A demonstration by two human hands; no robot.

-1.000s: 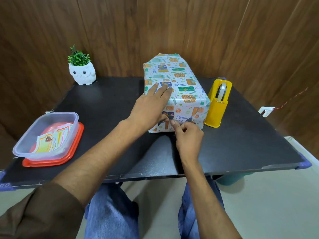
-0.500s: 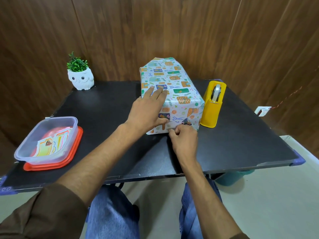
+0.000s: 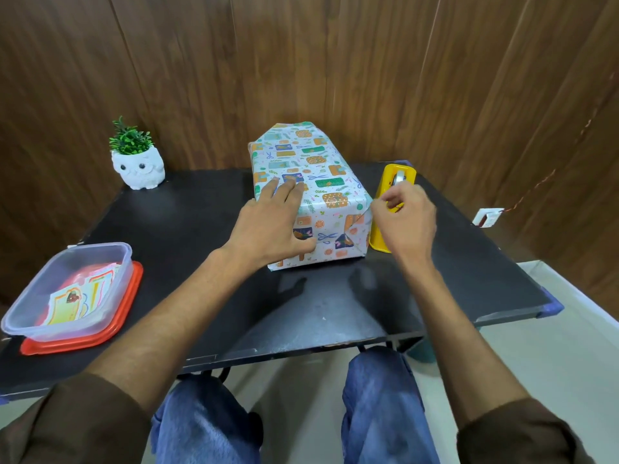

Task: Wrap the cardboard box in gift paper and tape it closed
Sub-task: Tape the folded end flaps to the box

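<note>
The box [image 3: 321,169], covered in white gift paper with small colourful prints, lies lengthwise in the middle of the black table [image 3: 187,229]. My left hand [image 3: 268,226] rests on its near left corner, fingers straight on the top and thumb pressing the folded near end face. My right hand [image 3: 405,219] is just right of the box at the yellow tape dispenser [image 3: 398,172]. Its fingertips are curled together in a pinch at the dispenser's front, on the tape end; the clear strip itself is too thin to make out.
A clear plastic container [image 3: 67,289] holding paper cards sits on a red lid at the table's left front. A white owl pot [image 3: 139,169] with a green plant stands at the back left. Wooden wall panels rise close behind. My knees are under the table's front edge.
My right hand has left the folded flap at the box's near end and moved up and right to the tape dispenser. My left hand stays on the box.
</note>
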